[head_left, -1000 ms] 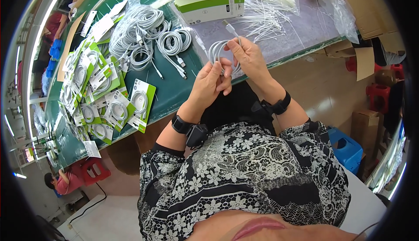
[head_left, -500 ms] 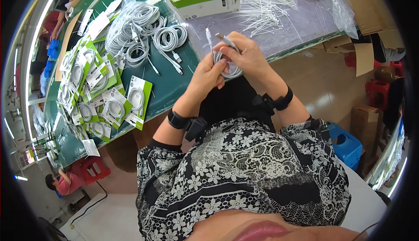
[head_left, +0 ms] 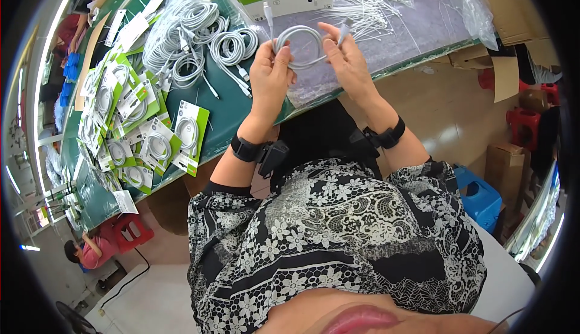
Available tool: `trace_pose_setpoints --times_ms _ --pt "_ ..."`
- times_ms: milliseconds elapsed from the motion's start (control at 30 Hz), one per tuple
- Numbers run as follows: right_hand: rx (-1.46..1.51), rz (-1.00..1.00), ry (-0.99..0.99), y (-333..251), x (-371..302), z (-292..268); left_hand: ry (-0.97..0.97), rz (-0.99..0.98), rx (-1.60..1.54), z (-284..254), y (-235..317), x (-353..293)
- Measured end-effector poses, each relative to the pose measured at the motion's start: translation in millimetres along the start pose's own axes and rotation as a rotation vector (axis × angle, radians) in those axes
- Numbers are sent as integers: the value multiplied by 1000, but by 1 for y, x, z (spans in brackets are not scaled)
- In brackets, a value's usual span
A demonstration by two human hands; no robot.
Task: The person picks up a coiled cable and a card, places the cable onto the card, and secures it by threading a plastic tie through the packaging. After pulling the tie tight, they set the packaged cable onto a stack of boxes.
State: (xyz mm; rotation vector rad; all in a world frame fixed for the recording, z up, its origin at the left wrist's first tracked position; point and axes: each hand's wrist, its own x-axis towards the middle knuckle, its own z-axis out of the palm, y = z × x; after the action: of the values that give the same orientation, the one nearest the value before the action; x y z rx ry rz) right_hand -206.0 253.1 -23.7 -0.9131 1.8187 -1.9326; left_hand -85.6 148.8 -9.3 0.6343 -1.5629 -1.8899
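Over table's (head_left: pixel 399 56) near edge, left hand (head_left: pixel 270 80), nearly closed, is pinching left side of looped gray cable (head_left: pixel 303 66); right hand (head_left: pixel 350 71), half curled, is holding right side. White ties (head_left: pixel 370 16) are lying far right.

red stool (head_left: pixel 521 118), brown cardboard box (head_left: pixel 505 171)

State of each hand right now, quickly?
Left hand: closed, holding the left side of the coiled cable.
Right hand: closed, holding the same coiled cable's right side.
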Motion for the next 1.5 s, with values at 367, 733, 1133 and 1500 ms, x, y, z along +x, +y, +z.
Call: trace_pose_setpoints --times_ms 367,733,1133,1500 --pt "484 420 -214 -20 -19 4 147 94 -172 1 -19 18" --pt "251 516 -399 -10 11 -13 -141 -173 -78 -3 -3 9" --pt "560 450 -562 -6 26 -30 -98 32 432 -7 16 39" --pt "868 531 -251 40 38 -44 -285 107 359 -26 37 118"
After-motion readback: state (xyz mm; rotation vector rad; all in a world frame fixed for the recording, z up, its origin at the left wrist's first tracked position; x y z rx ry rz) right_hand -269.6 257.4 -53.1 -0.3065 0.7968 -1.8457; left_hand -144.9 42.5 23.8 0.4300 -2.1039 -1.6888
